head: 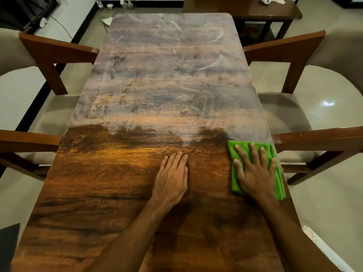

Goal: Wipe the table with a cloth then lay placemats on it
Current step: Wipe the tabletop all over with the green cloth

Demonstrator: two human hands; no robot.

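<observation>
A long wooden table point(121, 183) fills the view, its far half covered in a whitish dusty film with smear marks, its near half dark and glossy. A folded green cloth point(235, 150) lies near the table's right edge. My right hand point(255, 173) presses flat on the cloth with fingers spread. My left hand point(172, 179) rests flat on the bare wood at the middle, fingers together, holding nothing. No placemats are in view.
Wooden chairs with pale cushions stand on both sides, two at the left point(57, 54) and two at the right point(290, 50). A dark side table point(275, 12) sits beyond the far right corner. Cables and small items lie on the floor at the far left.
</observation>
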